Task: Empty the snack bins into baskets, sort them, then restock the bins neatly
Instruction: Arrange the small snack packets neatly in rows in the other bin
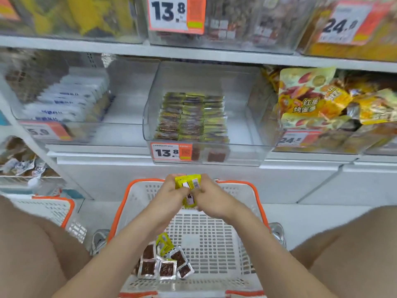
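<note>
My left hand [171,192] and my right hand [211,195] together grip a small stack of yellow snack packets [189,183] above the far rim of a white basket with orange trim [253,190]. Several loose packets [163,265], brown squares in silver wrap and one yellow, lie at the basket's near left. Straight ahead on the shelf stands a clear bin [240,134] tagged 13.8, with neat rows of yellow-green packets [192,117] filling its middle.
A second white and orange basket [53,208] sits on the floor at left. Clear bins of white packets [71,100] and orange-yellow bags [322,104] flank the middle bin. More bins line the upper shelf. My bare knees frame the basket.
</note>
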A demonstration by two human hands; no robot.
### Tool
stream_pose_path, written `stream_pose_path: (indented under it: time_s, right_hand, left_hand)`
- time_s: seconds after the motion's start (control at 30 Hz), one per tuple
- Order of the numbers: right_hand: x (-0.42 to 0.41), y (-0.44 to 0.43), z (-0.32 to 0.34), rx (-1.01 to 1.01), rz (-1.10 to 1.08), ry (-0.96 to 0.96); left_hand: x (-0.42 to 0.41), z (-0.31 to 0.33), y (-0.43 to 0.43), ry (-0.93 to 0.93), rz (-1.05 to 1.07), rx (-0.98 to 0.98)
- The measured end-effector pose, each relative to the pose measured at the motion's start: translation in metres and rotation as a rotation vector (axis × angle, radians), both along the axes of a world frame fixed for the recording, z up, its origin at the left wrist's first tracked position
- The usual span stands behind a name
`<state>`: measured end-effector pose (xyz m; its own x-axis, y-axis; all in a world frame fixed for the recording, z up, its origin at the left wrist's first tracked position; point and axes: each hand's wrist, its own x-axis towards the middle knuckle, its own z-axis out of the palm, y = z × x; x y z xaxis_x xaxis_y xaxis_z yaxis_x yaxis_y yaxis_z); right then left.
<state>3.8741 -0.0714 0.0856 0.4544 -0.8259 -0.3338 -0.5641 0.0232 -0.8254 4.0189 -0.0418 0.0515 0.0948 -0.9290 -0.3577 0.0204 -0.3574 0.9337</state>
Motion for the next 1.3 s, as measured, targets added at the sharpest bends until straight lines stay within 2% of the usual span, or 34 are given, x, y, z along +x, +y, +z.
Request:
stream_pose_path:
  time_s: [0.17, 0.27, 0.37, 0.4, 0.43, 0.47, 0.53, 0.57, 0.6, 0.63, 0.7, 0.8, 0.87, 0.97, 1.03, 1.17, 1.23, 1.3]
  right_hand:
    - [-0.033, 0.001, 0.060, -0.291, 0.035, 0.094]
    - [-0.046, -0.004, 0.077, -0.410, 0.063, -0.020]
    - [-0.051, -0.013, 0.087, -0.288, -0.106, -0.266]
    - [-0.051, -0.017, 0.087, -0.324, -0.214, -0.312]
    - [-0.049, -0.021, 0.089, -0.450, -0.322, -0.283]
    - [-0.047, -0.023, 0.090, -0.618, -0.415, -0.216]
    - [-0.042, -0.023, 0.093, -0.887, -0.467, -0.127]
    - [-0.039, -0.020, 0.098, -0.958, -0.418, -0.115]
    - [-0.037, -0.019, 0.101, -1.005, -0.347, -0.090]
    - [-0.036, -0.018, 0.105, -1.027, -0.268, -0.063]
    - [-0.041, -0.021, 0.109, -0.986, -0.088, -0.036]
    - [-0.061, -0.038, 0.118, -0.750, 0.104, -0.115]
    - [-0.072, -0.053, 0.125, -0.757, 0.076, -0.145]
    - [-0.077, -0.080, 0.135, -0.846, 0.045, -0.037]
    - [-0.075, -0.097, 0.137, -0.678, 0.102, -0.002]
    - [-0.079, -0.116, 0.141, -0.398, 0.238, -0.114]
    - [-0.085, -0.121, 0.147, -0.382, 0.251, -0.080]
    - [-0.089, -0.128, 0.147, -0.449, 0.244, -0.009]
  left_hand:
    - [0.004, 0.062, -0.003, -0.182, -0.126, -0.231]
    - [0.004, 0.105, -0.010, -0.311, -0.217, -0.371]
    - [0.001, 0.131, -0.017, -0.302, -0.123, -0.485]
    - [-0.003, 0.137, -0.018, -0.319, -0.058, -0.519]
    - [-0.008, 0.140, -0.018, -0.336, -0.018, -0.531]
    - [-0.014, 0.144, -0.017, -0.321, -0.013, -0.523]
    - [-0.030, 0.152, -0.013, -0.037, -0.095, -0.410]
    - [-0.037, 0.154, -0.012, 0.107, -0.139, -0.353]
    - [-0.042, 0.156, -0.014, 0.164, -0.155, -0.338]
    - [-0.045, 0.155, -0.018, 0.124, -0.152, -0.349]
    - [-0.041, 0.150, -0.030, -0.006, -0.154, -0.387]
    - [-0.026, 0.146, -0.052, -0.037, -0.199, -0.355]
    - [-0.021, 0.149, -0.063, -0.081, -0.252, -0.355]
    - [-0.026, 0.159, -0.082, -0.198, -0.312, -0.407]
    - [-0.032, 0.171, -0.094, -0.328, -0.355, -0.441]
    - [-0.032, 0.178, -0.122, -0.458, -0.445, -0.482]
    - [-0.030, 0.177, -0.134, -0.465, -0.490, -0.444]
    - [-0.030, 0.176, -0.143, -0.475, -0.488, -0.431]
